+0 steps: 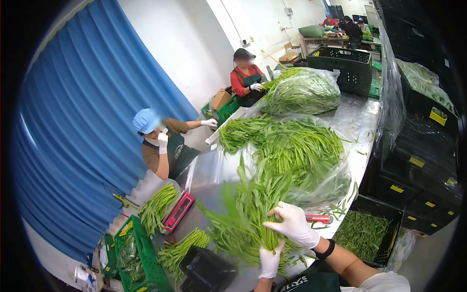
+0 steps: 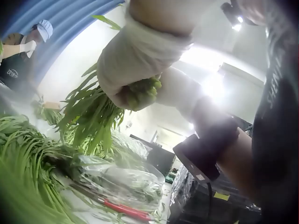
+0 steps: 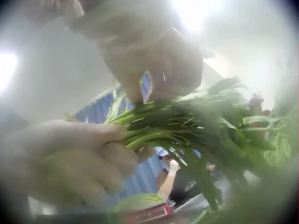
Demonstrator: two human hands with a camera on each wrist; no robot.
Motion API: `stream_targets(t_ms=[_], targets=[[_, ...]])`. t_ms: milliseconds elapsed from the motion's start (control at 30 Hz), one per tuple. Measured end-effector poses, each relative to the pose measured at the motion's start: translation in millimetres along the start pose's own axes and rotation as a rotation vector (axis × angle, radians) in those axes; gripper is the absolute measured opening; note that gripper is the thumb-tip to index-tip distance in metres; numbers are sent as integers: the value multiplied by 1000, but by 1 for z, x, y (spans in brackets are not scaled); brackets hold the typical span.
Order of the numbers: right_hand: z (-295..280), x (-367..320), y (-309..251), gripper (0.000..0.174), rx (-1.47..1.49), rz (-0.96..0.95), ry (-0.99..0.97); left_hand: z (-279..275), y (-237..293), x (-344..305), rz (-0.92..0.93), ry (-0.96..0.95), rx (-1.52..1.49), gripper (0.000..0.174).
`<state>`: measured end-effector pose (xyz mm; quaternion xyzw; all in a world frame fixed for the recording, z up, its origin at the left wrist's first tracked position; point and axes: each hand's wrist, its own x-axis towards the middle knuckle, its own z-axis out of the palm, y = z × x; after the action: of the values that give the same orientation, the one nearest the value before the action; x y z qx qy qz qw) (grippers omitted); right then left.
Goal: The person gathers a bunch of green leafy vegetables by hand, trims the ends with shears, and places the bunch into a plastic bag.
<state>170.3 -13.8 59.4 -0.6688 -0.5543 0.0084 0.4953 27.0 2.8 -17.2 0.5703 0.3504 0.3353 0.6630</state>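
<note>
The left hand point(image 1: 270, 262) grips a leafy bunch point(image 1: 254, 216) by its stems; whether the right hand point(image 1: 296, 226) pinches any, I cannot tell. Right, a red cutter point(image 1: 319, 219) lies on the tabletop point(image 1: 354, 113).

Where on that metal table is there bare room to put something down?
The table looks bare in two places: between the red scale and the large heap of greens, and at far right between the bagged greens and the stacked black crates. It is crowded around the left hand and right hand, where leafy stems spread.
</note>
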Motion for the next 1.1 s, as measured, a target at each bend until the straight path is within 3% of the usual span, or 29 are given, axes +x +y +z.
stream_targets(t_ms=[67, 167, 233, 300, 367, 433, 467, 500, 533, 567, 600, 667, 700, 767, 800, 867, 1000, 1100], targets=[[10, -3, -2, 17, 100, 164, -69, -1, 2, -2, 12, 11, -19, 18], [16, -10, -8, 15, 132, 135, -17, -5, 0, -1, 35, 22, -28, 18], [19, -15, -4, 13, 139, 73, 0, -7, 0, 0, 42, 28, -16, 18], [19, -19, -4, 12, 149, -152, 9, -8, 3, 1, 88, 43, 17, 21], [15, -31, -15, 12, 146, -146, -94, -12, -11, 8, 144, 55, 37, 22], [11, -43, -17, 16, 150, -130, -349, -22, -34, 16, 204, 67, 57, 24], [0, -41, -15, 21, 699, 84, -642, -30, -49, 18, -21, 72, -168, 23], [-6, -50, 5, 21, 701, 83, -647, -34, -56, 18, -248, 78, -392, 23], [-10, -63, 34, 23, 1069, 10, -682, -11, 11, 6, -107, 74, -29, 20], [-12, -71, 48, 25, 1439, -64, -701, -11, 12, 7, -112, 80, -30, 20], [-18, -64, 44, 25, 1441, -60, -705, -10, 10, 8, -79, 50, -114, 15], [-39, -38, 24, 28, 1852, -274, -633, -10, 11, 9, -51, 8, -187, 12], [-39, -31, 13, 28, 1851, -275, -630, -10, 10, 9, -51, 5, -186, 12], [-36, -21, -6, 28, 503, -220, -379, -12, 5, 11, 22, 27, -26, 15], [-27, -22, -6, 28, 500, -220, -374, -13, 1, 11, 24, 21, -25, 15], [1, -33, 2, 18, 159, -318, -406, -17, -7, 7, 37, 9, -90, 21], [20, -43, 8, 14, 89, -351, -355, -20, -11, 7, 71, 18, -162, 21], [27, -46, 15, 15, 341, -223, -283, -21, -4, 5, 102, -25, -29, 19]])
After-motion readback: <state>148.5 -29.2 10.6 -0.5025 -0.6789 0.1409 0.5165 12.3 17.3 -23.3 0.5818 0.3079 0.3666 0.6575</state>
